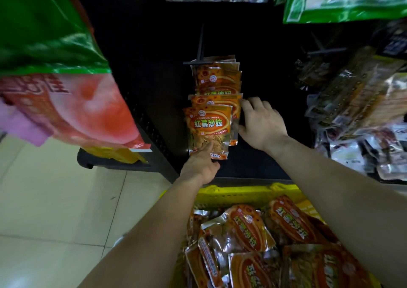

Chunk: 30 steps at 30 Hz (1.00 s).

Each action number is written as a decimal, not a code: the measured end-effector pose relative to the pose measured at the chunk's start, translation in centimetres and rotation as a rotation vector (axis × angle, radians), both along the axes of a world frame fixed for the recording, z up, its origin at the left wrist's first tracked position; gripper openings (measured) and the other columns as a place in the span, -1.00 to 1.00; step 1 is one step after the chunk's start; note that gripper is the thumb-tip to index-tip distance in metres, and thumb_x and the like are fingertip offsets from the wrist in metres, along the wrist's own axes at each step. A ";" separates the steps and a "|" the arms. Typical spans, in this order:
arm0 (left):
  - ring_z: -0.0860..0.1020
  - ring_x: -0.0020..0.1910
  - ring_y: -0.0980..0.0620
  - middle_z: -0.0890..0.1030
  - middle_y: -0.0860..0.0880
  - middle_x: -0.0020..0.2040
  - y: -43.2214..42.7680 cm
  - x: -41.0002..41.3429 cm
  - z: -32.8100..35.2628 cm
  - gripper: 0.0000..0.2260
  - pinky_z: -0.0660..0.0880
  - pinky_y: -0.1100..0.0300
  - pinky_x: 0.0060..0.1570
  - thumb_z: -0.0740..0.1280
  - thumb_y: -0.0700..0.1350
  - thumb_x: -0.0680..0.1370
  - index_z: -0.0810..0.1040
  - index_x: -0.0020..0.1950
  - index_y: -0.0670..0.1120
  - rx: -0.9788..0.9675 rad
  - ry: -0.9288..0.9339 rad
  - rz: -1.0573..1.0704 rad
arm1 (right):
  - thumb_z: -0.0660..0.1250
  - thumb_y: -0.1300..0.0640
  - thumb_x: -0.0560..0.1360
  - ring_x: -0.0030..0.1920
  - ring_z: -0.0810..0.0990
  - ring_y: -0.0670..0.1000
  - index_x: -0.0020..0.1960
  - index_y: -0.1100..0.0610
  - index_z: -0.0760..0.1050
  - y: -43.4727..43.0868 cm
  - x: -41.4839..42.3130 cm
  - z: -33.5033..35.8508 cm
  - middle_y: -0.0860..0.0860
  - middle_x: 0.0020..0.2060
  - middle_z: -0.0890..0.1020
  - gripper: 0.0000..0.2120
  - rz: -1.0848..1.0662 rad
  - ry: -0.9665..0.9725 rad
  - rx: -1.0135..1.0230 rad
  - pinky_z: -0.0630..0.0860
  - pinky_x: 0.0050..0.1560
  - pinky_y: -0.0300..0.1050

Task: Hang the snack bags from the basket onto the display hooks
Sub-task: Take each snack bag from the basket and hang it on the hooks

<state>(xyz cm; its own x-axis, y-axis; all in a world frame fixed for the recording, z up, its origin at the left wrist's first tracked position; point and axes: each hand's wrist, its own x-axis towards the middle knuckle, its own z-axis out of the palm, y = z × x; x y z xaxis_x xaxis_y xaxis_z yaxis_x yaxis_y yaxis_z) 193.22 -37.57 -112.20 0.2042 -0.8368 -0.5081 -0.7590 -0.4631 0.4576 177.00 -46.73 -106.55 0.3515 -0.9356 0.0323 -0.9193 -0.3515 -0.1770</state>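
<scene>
I take the front bag (pixel 208 129) as my landmark: an orange snack bag with a clear window of chips, hanging lowest and nearest me in a row of like bags (pixel 217 78) on a dark hook (pixel 199 61) against the black panel. My left hand (pixel 201 166) comes up from below it and pinches its bottom edge, thumb lying on the face of the window and the fingers tucked behind where I cannot see them. So the bag sits above the grip, rising straight from the pinch, upright and facing me. My right hand (pixel 261 123) is just right of the front bag, fingers spread loosely, the fingertips (pixel 245 102) touching the right edge of the bag hanging behind it; I cannot tell whether the thumb presses anything, since the front bag hides it. That hand holds nothing that I can see. Below the front bag, past both forearms, the yellow basket (pixel 240 194) stands on the floor with more orange bags (pixel 248 228) heaped in it at odd angles. Up and left of the front bag a large green and red pack (pixel 55 67) hangs close to the camera, blurred. To the right of it, well apart, darker packs (pixel 352 102) crowd another hook, and a green pack (pixel 343 1) hangs above those.
</scene>
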 end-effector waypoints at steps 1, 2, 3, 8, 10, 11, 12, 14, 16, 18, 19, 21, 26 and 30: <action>0.38 0.44 -0.11 0.28 -0.04 0.57 0.6 0.0 0.7 -0.34 0.39 0.03 0.36 0.28 0.04 0.59 0.02 0.61 0.24 -0.013 0.002 -0.007 | 0.27 -0.08 0.53 0.31 0.41 0.20 0.47 0.06 0.24 0.8 -0.5 0.4 0.13 0.36 0.39 -0.43 -0.010 -0.001 0.012 0.45 0.22 0.16; 0.40 0.42 -0.11 0.30 -0.04 0.56 1.2 -0.1 1.5 -0.35 0.40 0.04 0.35 0.28 0.04 0.59 0.05 0.61 0.23 -0.026 0.004 -0.013 | 0.26 -0.08 0.53 0.32 0.40 0.20 0.47 0.05 0.24 1.7 -1.0 0.9 0.12 0.37 0.39 -0.44 -0.020 -0.002 0.031 0.45 0.22 0.16; 0.42 0.40 -0.12 0.32 -0.05 0.55 1.9 -0.1 2.3 -0.36 0.42 0.03 0.33 0.28 0.03 0.59 0.07 0.61 0.22 -0.038 0.004 -0.019 | 0.26 -0.07 0.53 0.32 0.40 0.21 0.48 0.05 0.24 2.6 -1.6 1.4 0.12 0.37 0.39 -0.44 -0.028 0.000 0.057 0.44 0.22 0.15; 0.47 0.36 -0.12 0.37 -0.07 0.52 5.8 -0.7 5.6 -0.42 0.46 0.04 0.30 0.29 0.04 0.59 0.19 0.59 0.16 -0.099 -0.043 -0.050 | 0.31 -0.05 0.53 0.34 0.37 0.20 0.51 0.03 0.23 8.2 -5.0 2.8 0.10 0.37 0.37 -0.40 -0.022 0.021 0.149 0.43 0.23 0.12; 0.46 0.38 -0.11 0.40 -0.06 0.50 7.9 -1.1 6.1 -0.43 0.43 0.05 0.32 0.31 0.04 0.59 0.22 0.58 0.12 -0.119 -0.042 -0.064 | 0.30 -0.05 0.53 0.33 0.37 0.20 0.50 0.01 0.24 10.6 -6.2 2.8 0.09 0.36 0.37 -0.42 -0.021 0.018 0.164 0.44 0.22 0.12; 0.45 0.39 -0.11 0.42 -0.07 0.48 8.9 -1.4 6.1 -0.44 0.42 0.06 0.33 0.32 0.03 0.59 0.25 0.58 0.10 -0.129 -0.040 -0.079 | 0.30 -0.06 0.53 0.33 0.38 0.20 0.49 0.01 0.24 11.7 -6.8 2.7 0.09 0.35 0.37 -0.43 -0.023 0.018 0.171 0.44 0.21 0.12; 0.45 0.39 -0.11 0.44 -0.07 0.46 10.1 -1.6 5.8 -0.45 0.40 0.07 0.34 0.33 0.02 0.59 0.27 0.57 0.08 -0.132 -0.039 -0.093 | 0.30 -0.06 0.53 0.32 0.38 0.20 0.49 0.00 0.25 12.9 -7.5 2.3 0.08 0.35 0.37 -0.43 -0.025 0.019 0.181 0.45 0.19 0.12; 0.46 0.38 -0.10 0.47 -0.08 0.43 12.4 -2.1 4.8 -0.47 0.39 0.08 0.34 0.34 0.01 0.58 0.30 0.54 0.06 -0.116 -0.040 -0.114 | 0.30 -0.05 0.53 0.31 0.39 0.20 0.48 0.01 0.26 15.1 -8.8 1.3 0.08 0.34 0.38 -0.44 -0.027 0.028 0.210 0.46 0.17 0.12; 0.45 0.39 -0.12 0.45 -0.10 0.45 14.2 -2.4 3.3 -0.44 0.40 0.04 0.35 0.35 0.03 0.57 0.29 0.55 0.05 -0.050 -0.052 -0.124 | 0.30 -0.04 0.53 0.31 0.39 0.21 0.47 0.03 0.27 17.0 -10.5 -0.1 0.10 0.33 0.38 -0.45 -0.037 0.043 0.262 0.46 0.17 0.14; 0.43 0.41 -0.14 0.42 -0.11 0.48 15.7 -2.4 1.7 -0.40 0.39 -0.01 0.36 0.37 0.09 0.56 0.27 0.56 0.03 0.037 -0.073 -0.120 | 0.29 -0.05 0.53 0.32 0.38 0.25 0.46 0.07 0.27 18.4 -12.2 -1.6 0.13 0.35 0.37 -0.45 -0.073 0.067 0.335 0.44 0.21 0.15; 0.42 0.42 -0.14 0.41 -0.11 0.49 16.3 -2.2 0.9 -0.37 0.39 -0.01 0.37 0.37 0.13 0.55 0.26 0.57 0.02 0.073 -0.083 -0.119 | 0.30 -0.06 0.53 0.33 0.37 0.27 0.46 0.09 0.26 18.9 -13.1 -2.4 0.15 0.36 0.36 -0.44 -0.103 0.076 0.375 0.42 0.23 0.16; 0.42 0.43 -0.15 0.42 -0.12 0.49 17.0 -2.0 -0.4 -0.32 0.39 0.00 0.36 0.38 0.20 0.53 0.26 0.57 -0.01 0.122 -0.089 -0.107 | 0.31 -0.06 0.53 0.33 0.37 0.29 0.46 0.12 0.25 19.6 -14.6 -3.9 0.18 0.37 0.36 -0.43 -0.168 0.081 0.448 0.41 0.23 0.16; 0.45 0.39 -0.15 0.46 -0.11 0.46 16.3 -2.3 -3.2 -0.29 0.43 -0.01 0.32 0.43 0.22 0.48 0.28 0.56 0.04 0.178 -0.075 -0.076 | 0.31 -0.01 0.53 0.30 0.43 0.30 0.45 0.18 0.22 19.8 -15.7 -7.0 0.23 0.33 0.40 -0.42 -0.228 0.101 0.552 0.43 0.19 0.15; 0.30 0.50 -0.18 0.29 -0.08 0.57 15.1 -3.8 -5.1 -0.19 0.33 -0.15 0.42 0.42 0.32 0.44 0.21 0.58 0.06 0.226 -0.041 -0.071 | 0.35 -0.03 0.51 0.32 0.44 0.26 0.45 0.14 0.19 19.1 -14.1 -8.5 0.20 0.31 0.46 -0.39 -0.274 0.154 0.519 0.47 0.17 0.13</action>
<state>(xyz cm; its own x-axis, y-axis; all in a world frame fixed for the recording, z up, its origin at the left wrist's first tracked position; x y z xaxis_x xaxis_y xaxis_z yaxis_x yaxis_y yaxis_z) 189.45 -22.45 -117.33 0.1731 -0.7155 -0.6768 -0.8091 -0.4952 0.3165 162.93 -27.68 -115.03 0.0597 -0.8727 -0.4846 -0.9928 -0.0014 -0.1199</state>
